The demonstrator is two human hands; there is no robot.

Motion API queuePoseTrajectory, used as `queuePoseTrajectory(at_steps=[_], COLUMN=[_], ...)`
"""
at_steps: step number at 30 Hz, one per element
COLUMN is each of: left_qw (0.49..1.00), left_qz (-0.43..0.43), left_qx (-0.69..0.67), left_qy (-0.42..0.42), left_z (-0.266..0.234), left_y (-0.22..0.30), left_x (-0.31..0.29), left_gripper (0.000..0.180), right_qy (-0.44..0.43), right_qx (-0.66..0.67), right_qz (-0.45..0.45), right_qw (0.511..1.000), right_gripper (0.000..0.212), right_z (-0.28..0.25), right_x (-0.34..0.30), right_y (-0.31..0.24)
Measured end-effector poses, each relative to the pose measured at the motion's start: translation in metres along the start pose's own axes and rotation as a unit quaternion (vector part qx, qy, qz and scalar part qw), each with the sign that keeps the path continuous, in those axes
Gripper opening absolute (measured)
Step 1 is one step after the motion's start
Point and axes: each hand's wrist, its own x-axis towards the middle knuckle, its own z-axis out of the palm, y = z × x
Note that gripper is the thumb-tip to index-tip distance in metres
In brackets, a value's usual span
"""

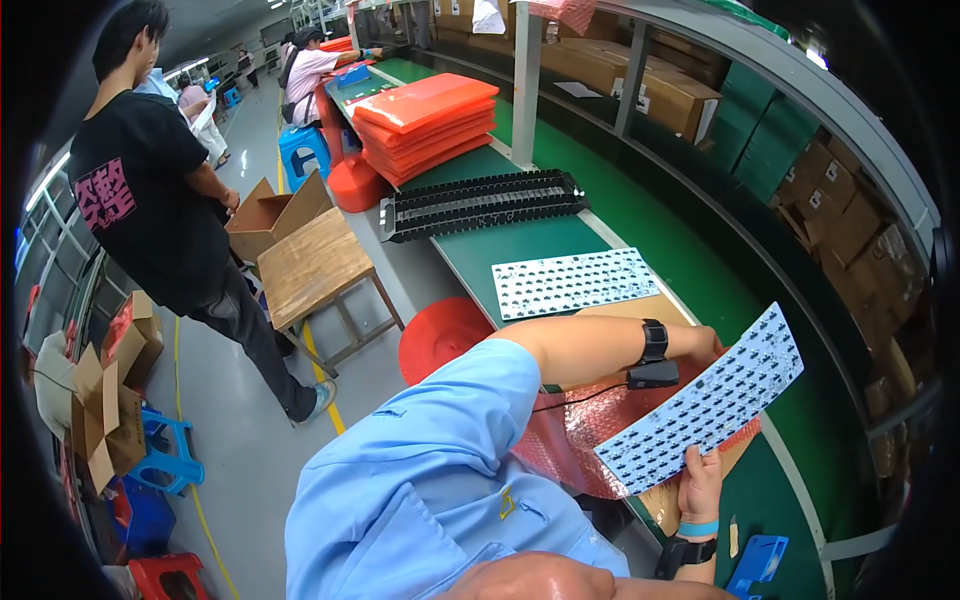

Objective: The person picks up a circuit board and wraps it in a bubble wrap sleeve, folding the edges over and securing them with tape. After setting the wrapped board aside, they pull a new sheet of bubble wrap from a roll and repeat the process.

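A white keyboard plate [705, 405] covered with rows of black switches is tilted above the green workbench. My right hand [702, 485], wearing a light blue band, is closed on its near edge, thumb on top. My left hand [708, 345] reaches across to the plate's far side; its fingers are mostly hidden behind it, so its grip does not show. Below lies a sheet of pink bubble wrap [570, 430]. Another switch-filled keyboard plate [575, 283] rests farther along the bench, next to brown cardboard [655, 308].
A black slotted rack [485, 205] and a stack of red-orange bubble-wrap bags [425, 125] stand farther up the bench. A blue plastic piece [757, 565] lies at lower right. Left are a wooden stool [315, 250], a red stool [440, 340] and a standing person [140, 190].
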Motion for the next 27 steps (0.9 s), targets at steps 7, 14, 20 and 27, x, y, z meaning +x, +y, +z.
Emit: queuePoseTrajectory(at_steps=[7,14,20,27], left_qw=[0.942,0.926,0.860,0.832], left_qz=[0.055,0.088,0.073,0.083], left_qx=[-0.324,-0.366,-0.497,-0.536], left_qy=[-0.070,-0.040,-0.088,-0.116], left_z=[-0.041,-0.059,-0.033,-0.033], left_y=[0.053,0.074,0.099,0.099], left_x=[-0.097,-0.148,-0.151,-0.158], left_gripper=[0.039,0.036,0.037,0.039], right_qy=[0.111,0.047,0.035,0.029], right_qx=[0.043,-0.008,0.035,0.024], right_qz=[-0.026,0.001,0.002,0.022], right_qw=[0.993,0.999,0.999,0.999], right_gripper=[0.039,0.027,0.026,0.025], right_z=[0.023,0.056,0.063,0.071], right_x=[-0.016,-0.025,-0.023,-0.023], right_y=[-0.008,-0.004,-0.007,-0.008])
